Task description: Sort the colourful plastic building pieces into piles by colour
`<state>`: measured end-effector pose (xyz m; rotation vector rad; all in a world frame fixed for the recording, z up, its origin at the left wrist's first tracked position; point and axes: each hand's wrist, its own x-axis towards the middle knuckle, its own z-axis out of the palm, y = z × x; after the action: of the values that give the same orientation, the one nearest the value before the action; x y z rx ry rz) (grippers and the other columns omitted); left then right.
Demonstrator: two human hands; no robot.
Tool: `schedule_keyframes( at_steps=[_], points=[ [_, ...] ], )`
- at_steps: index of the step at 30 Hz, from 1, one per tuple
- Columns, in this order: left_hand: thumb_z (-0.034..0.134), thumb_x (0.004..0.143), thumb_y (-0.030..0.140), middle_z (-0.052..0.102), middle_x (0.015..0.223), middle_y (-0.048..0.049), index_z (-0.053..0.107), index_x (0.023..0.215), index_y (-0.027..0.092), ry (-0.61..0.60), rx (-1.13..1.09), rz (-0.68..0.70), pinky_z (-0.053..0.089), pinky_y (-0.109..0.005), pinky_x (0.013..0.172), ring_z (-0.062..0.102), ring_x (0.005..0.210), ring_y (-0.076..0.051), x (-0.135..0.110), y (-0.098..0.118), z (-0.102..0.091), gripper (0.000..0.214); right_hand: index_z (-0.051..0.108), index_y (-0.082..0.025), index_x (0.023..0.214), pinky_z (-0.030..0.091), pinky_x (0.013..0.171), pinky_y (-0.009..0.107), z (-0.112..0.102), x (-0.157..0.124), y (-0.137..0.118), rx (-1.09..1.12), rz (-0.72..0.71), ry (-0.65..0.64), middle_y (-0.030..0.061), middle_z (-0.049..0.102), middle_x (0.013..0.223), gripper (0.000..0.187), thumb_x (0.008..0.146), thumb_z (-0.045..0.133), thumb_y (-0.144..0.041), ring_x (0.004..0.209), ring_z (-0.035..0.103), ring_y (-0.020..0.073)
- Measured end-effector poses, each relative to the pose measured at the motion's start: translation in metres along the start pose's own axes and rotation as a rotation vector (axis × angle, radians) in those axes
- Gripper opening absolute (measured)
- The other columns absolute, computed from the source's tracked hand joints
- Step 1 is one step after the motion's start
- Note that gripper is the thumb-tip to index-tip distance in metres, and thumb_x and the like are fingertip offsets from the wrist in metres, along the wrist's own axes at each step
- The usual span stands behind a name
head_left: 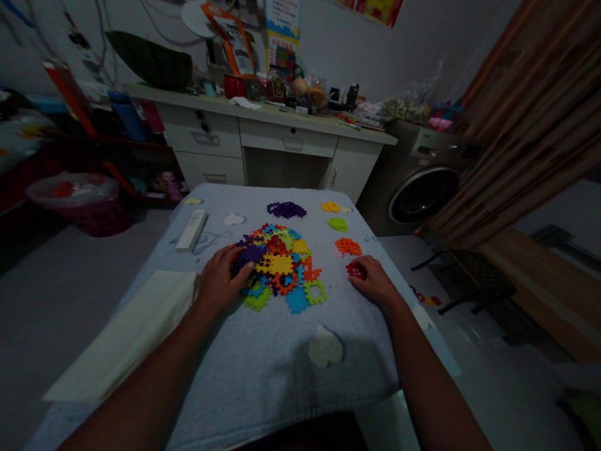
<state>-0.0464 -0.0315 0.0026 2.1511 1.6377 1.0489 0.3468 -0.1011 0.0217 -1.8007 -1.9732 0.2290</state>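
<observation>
A mixed pile of toothed plastic building pieces (282, 264) in many colours lies mid-table. At its left edge is my left hand (220, 279), thumb and fingers closed around the near side of a flat purple piece (251, 254). On the right, my right hand (375, 282) pinches a red piece (355, 270) with holes, low over the cloth. Just beyond it sits a small heap of orange pieces (348, 247). Green pieces (337, 224) and yellow pieces (330, 207) lie farther back on that side. A purple heap (286, 210) rests behind the mixed pile.
A pale blue cloth with hearts covers the table (263, 357). Along its left side are a long white box (191, 230) and a cream-coloured flat sheet or bag (136, 332). A cluttered white desk (206, 134) and a washing machine (422, 181) stand behind.
</observation>
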Motion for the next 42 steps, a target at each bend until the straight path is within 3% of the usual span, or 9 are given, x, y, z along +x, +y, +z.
schedule_keyframes(
  at_steps=[7,11,16,19,27,30,34,42],
  points=[
    [0.048,0.089,0.058,0.055,0.133,-0.0123,0.057,0.124,0.021,-0.008,-0.011,0.024,0.04,-0.05,0.108,0.05,0.127,-0.031,0.001,-0.005,0.005,0.053,0.065,-0.02,0.105,0.04,0.098,0.043,0.003,-0.004,0.003,-0.023,0.036,0.023,0.0093,0.059,0.113,0.032,0.074,0.068,-0.028,0.107,0.052,0.0262],
    [0.05,0.087,0.057,0.054,0.132,-0.0122,0.058,0.124,0.021,-0.006,-0.032,0.022,0.039,-0.051,0.109,0.049,0.127,-0.032,0.001,-0.003,0.004,0.052,0.065,-0.021,0.103,0.04,0.097,0.044,0.002,0.003,-0.016,-0.02,0.008,0.037,0.0095,0.059,0.112,0.028,0.076,0.068,-0.029,0.106,0.052,0.0266],
    [0.048,0.088,0.058,0.053,0.133,-0.0135,0.058,0.125,0.018,-0.009,-0.043,0.017,0.039,-0.05,0.11,0.049,0.127,-0.031,0.001,-0.001,0.004,0.055,0.065,-0.018,0.101,0.043,0.091,0.038,0.004,0.022,-0.061,0.078,-0.211,-0.205,0.0078,0.064,0.102,0.02,0.081,0.064,-0.024,0.099,0.057,0.023],
    [0.047,0.089,0.058,0.053,0.133,-0.0137,0.058,0.125,0.018,-0.011,-0.047,0.022,0.039,-0.05,0.11,0.049,0.127,-0.031,0.002,-0.002,0.005,0.055,0.065,-0.017,0.101,0.044,0.086,0.034,0.014,0.031,-0.079,0.076,-0.248,-0.258,0.0079,0.065,0.1,0.019,0.083,0.062,-0.022,0.093,0.058,0.0212],
    [0.047,0.089,0.055,0.054,0.132,-0.0109,0.057,0.125,0.022,-0.003,-0.061,0.011,0.04,-0.051,0.109,0.05,0.126,-0.03,0.001,-0.002,0.005,0.049,0.06,-0.017,0.122,0.043,0.09,0.038,0.05,0.033,-0.084,0.087,-0.192,-0.125,0.0108,0.063,0.11,0.046,0.082,0.068,-0.039,0.1,0.055,0.0247],
    [0.047,0.089,0.055,0.054,0.132,-0.0106,0.057,0.125,0.023,-0.009,-0.056,0.012,0.039,-0.051,0.109,0.05,0.126,-0.03,0.001,-0.002,0.005,0.049,0.062,-0.018,0.117,0.044,0.09,0.038,0.054,0.033,-0.084,0.116,-0.16,-0.09,0.0095,0.066,0.109,0.037,0.082,0.065,-0.026,0.098,0.056,0.0241],
    [0.046,0.089,0.055,0.054,0.132,-0.0116,0.057,0.125,0.022,-0.005,-0.057,0.016,0.04,-0.05,0.109,0.05,0.126,-0.031,0.001,-0.001,0.005,0.05,0.062,-0.018,0.117,0.045,0.089,0.038,0.053,0.034,-0.085,0.194,-0.11,-0.019,0.007,0.069,0.102,0.042,0.075,0.059,-0.013,0.094,0.059,0.0227],
    [0.045,0.089,0.056,0.053,0.134,-0.0122,0.057,0.125,0.02,-0.012,-0.042,0.021,0.039,-0.051,0.109,0.05,0.127,-0.031,0.002,-0.003,0.006,0.052,0.068,-0.019,0.093,0.049,0.083,0.035,0.04,0.036,-0.07,0.297,0.007,0.19,0.0062,0.071,0.093,0.022,0.079,0.05,-0.017,0.085,0.063,0.021]
  ],
)
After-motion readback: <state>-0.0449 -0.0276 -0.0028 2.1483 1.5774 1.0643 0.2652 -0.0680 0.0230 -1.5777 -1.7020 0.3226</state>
